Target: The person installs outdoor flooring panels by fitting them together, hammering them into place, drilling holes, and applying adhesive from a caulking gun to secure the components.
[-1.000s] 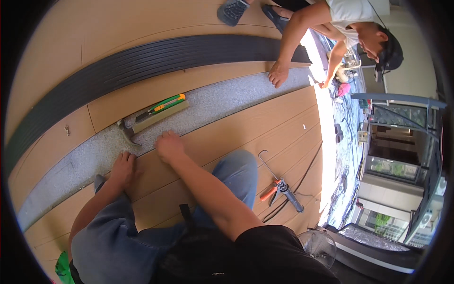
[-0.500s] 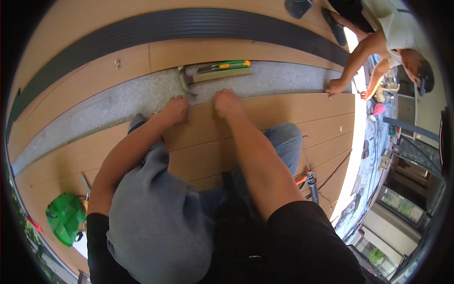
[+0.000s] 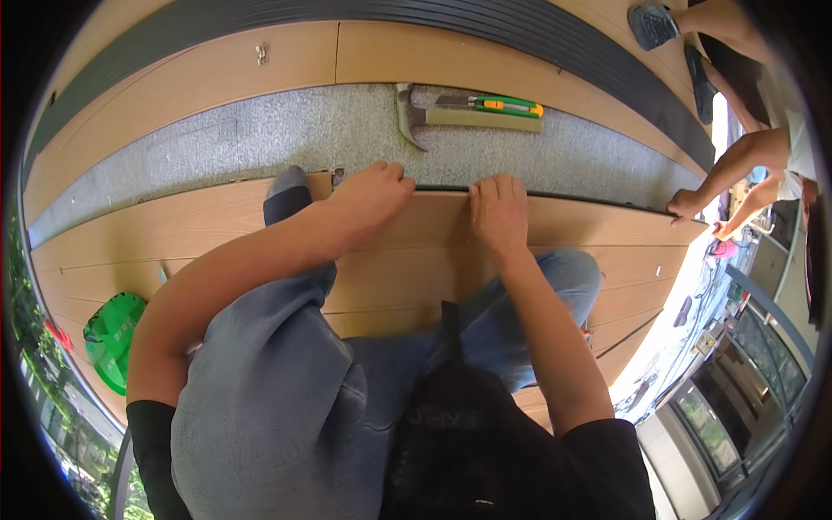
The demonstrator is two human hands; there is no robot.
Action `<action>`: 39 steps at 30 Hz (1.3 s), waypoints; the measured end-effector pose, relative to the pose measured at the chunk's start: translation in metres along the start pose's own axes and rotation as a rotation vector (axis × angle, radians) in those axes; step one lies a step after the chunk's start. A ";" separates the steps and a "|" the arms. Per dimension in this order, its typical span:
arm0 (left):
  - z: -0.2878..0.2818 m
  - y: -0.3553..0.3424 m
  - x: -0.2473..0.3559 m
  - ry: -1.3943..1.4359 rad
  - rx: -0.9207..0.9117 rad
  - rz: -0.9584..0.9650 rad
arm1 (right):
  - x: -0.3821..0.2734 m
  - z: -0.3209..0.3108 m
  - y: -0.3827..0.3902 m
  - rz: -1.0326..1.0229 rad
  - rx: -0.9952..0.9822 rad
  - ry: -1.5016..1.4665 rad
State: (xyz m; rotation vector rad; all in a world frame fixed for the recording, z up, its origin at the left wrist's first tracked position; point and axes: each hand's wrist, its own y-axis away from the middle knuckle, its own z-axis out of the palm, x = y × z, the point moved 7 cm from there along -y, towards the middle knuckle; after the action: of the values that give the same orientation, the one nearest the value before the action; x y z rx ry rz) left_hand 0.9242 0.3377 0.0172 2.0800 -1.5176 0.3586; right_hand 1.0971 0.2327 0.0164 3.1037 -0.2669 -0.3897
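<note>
My left hand (image 3: 377,195) is closed over the far edge of a tan floor plank (image 3: 442,217), near a joint between boards. Farther right along that edge, my right hand (image 3: 501,212) has its fingers curled over the same plank. A dark line shows beneath the edge between and beside my hands. Beyond them, on a grey speckled strip of underlay (image 3: 260,126), lies a claw hammer (image 3: 407,117). Against its handle rests a green and yellow utility knife (image 3: 507,105). At the plank's right end, a co-worker's hand (image 3: 685,205) touches the edge.
A dark grooved strip (image 3: 485,22) curves across the far side. Small metal pieces (image 3: 262,54) sit on the far boards. A green object, perhaps a bag (image 3: 117,342), is at the left. My knees and one foot (image 3: 289,192) are close to the plank.
The view has shifted, so the hammer and knife appear farther right. My hands are wider apart along the edge, and a dark line now shows under it. The co-worker's hand stays at the right end.
</note>
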 end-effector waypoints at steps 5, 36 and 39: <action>-0.033 0.049 -0.033 0.209 0.023 -0.074 | -0.008 -0.015 0.006 -0.016 0.033 -0.080; -0.025 0.105 -0.034 0.375 0.089 -0.353 | 0.278 -0.052 0.487 1.484 0.115 -0.196; -0.030 0.090 -0.029 0.374 0.054 -0.363 | 0.297 -0.015 0.554 1.662 0.385 -0.429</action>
State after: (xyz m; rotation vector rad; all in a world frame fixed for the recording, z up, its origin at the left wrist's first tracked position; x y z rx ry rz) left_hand 0.8335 0.3573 0.0506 2.1289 -0.9043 0.6112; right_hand 1.2916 -0.3632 -0.0291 1.8204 -2.6548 -0.8346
